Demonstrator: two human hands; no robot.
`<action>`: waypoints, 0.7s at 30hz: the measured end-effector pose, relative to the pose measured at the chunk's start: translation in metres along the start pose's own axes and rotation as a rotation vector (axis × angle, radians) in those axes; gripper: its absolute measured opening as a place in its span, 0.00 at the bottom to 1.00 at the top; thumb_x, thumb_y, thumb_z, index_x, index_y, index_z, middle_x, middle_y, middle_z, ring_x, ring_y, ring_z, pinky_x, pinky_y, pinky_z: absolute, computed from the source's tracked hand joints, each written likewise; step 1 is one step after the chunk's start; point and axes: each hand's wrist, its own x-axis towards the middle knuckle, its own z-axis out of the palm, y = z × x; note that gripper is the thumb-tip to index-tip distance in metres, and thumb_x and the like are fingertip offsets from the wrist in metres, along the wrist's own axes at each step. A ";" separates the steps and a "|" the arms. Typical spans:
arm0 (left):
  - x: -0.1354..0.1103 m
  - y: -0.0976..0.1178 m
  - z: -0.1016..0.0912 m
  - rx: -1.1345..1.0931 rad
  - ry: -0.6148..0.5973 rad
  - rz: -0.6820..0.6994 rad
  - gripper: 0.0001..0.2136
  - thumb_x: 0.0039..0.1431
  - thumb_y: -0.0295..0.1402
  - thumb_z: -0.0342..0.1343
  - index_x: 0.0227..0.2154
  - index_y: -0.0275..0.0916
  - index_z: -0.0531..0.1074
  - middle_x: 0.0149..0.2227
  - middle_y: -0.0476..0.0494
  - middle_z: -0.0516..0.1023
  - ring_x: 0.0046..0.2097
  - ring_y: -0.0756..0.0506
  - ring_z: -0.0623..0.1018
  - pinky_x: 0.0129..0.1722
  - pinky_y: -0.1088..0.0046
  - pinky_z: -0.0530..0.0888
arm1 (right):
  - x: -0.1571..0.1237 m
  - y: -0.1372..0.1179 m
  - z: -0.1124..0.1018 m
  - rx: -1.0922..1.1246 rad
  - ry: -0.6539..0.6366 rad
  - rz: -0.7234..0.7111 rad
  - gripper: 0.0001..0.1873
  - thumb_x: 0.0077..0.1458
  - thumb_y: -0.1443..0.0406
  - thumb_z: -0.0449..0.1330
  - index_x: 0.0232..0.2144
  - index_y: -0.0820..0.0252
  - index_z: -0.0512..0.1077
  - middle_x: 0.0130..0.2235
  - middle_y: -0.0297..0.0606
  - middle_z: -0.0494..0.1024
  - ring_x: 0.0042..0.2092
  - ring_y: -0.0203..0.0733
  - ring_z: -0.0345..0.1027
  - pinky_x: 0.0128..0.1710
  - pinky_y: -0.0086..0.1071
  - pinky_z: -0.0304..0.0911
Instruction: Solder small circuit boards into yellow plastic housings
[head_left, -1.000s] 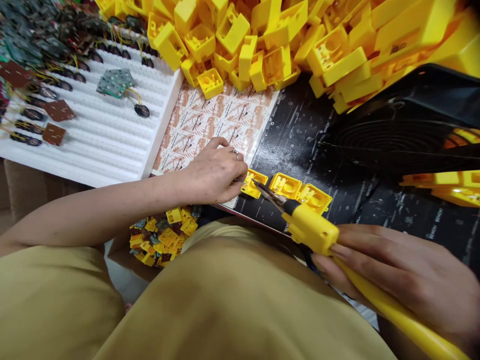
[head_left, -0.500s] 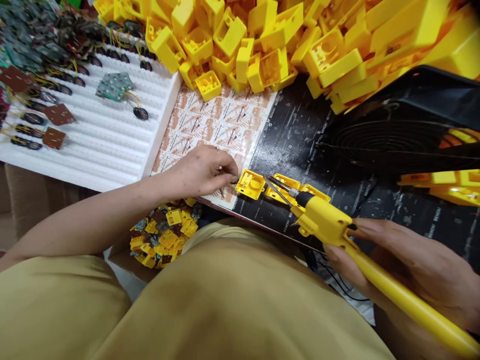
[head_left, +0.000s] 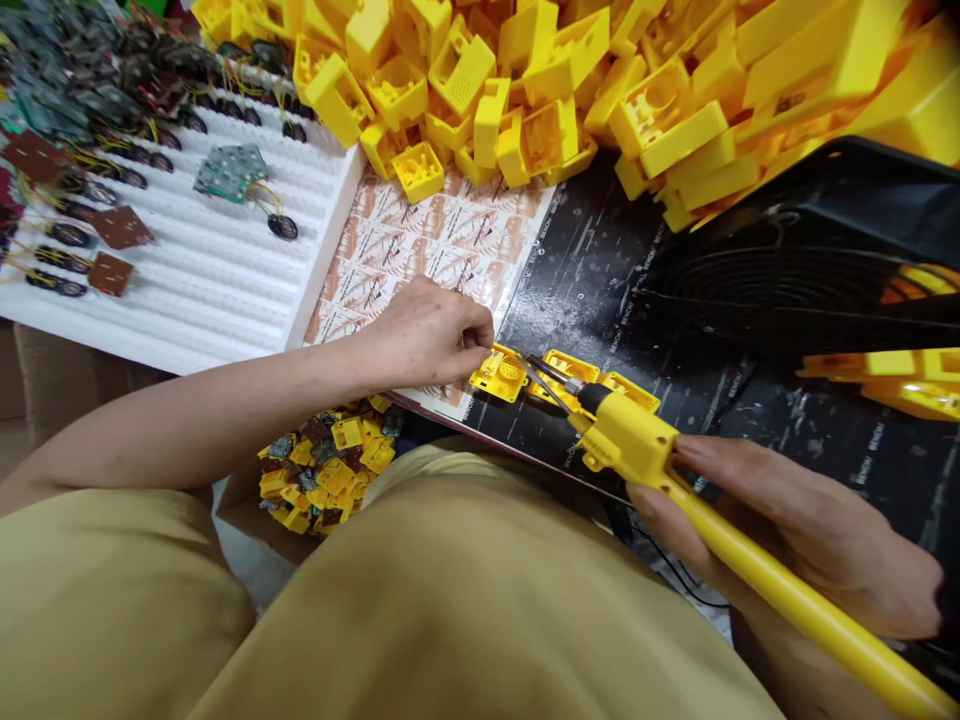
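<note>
My right hand [head_left: 810, 530] grips a yellow soldering iron [head_left: 637, 440] with a metal tip and a thin guide beside it. The tip reaches the right edge of a small open yellow plastic housing [head_left: 498, 374] on the bench; whether it touches cannot be told. My left hand [head_left: 435, 335] is closed in a pinch over the upper left corner of that housing. Whatever its fingertips hold is hidden. Two more yellow housings [head_left: 571, 368] lie to the right in a row, partly behind the iron.
Yellow casings [head_left: 457, 80] are heaped at the back. A white ribbed foam sheet [head_left: 247, 300] on the left bears circuit boards [head_left: 232, 172] wired to small round parts. A black fan [head_left: 795, 270] stands at right. Below the bench edge sits a container of yellow parts [head_left: 337, 470].
My left hand has moved right and slightly up, its pinch now over the housing's corner. The soldering iron has shifted a little left, its tip closer to the housing.
</note>
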 end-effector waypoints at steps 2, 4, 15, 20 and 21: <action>0.002 0.001 -0.001 0.018 -0.007 0.000 0.07 0.50 0.29 0.54 0.29 0.38 0.78 0.28 0.50 0.79 0.32 0.48 0.77 0.38 0.71 0.68 | 0.008 -0.003 0.001 0.018 -0.035 -0.089 0.13 0.56 0.66 0.63 0.45 0.59 0.70 0.30 0.36 0.78 0.28 0.36 0.74 0.29 0.25 0.74; 0.003 0.002 -0.002 0.043 -0.016 0.003 0.07 0.50 0.30 0.54 0.29 0.38 0.77 0.28 0.49 0.79 0.32 0.48 0.76 0.36 0.72 0.66 | 0.016 -0.007 0.003 -0.013 -0.071 -0.121 0.05 0.60 0.65 0.59 0.38 0.61 0.71 0.26 0.36 0.77 0.26 0.34 0.73 0.28 0.23 0.73; 0.009 0.002 -0.001 0.121 -0.037 0.034 0.07 0.48 0.31 0.54 0.25 0.38 0.76 0.28 0.48 0.79 0.33 0.47 0.75 0.34 0.72 0.64 | 0.027 -0.011 0.008 -0.048 -0.134 -0.216 0.06 0.55 0.69 0.64 0.30 0.62 0.70 0.29 0.35 0.76 0.31 0.30 0.72 0.36 0.21 0.70; 0.012 0.001 -0.001 0.114 -0.044 0.035 0.06 0.48 0.31 0.55 0.25 0.38 0.77 0.28 0.47 0.79 0.33 0.46 0.76 0.34 0.72 0.64 | 0.029 -0.011 -0.002 -0.031 -0.160 -0.210 0.07 0.54 0.69 0.65 0.34 0.60 0.70 0.30 0.35 0.76 0.32 0.32 0.72 0.34 0.25 0.70; 0.012 0.002 -0.001 0.112 -0.045 0.036 0.06 0.48 0.31 0.55 0.25 0.38 0.77 0.28 0.47 0.79 0.34 0.45 0.76 0.34 0.71 0.64 | 0.025 -0.009 -0.005 -0.046 -0.160 -0.166 0.05 0.55 0.68 0.64 0.33 0.58 0.70 0.30 0.34 0.76 0.31 0.32 0.72 0.32 0.25 0.70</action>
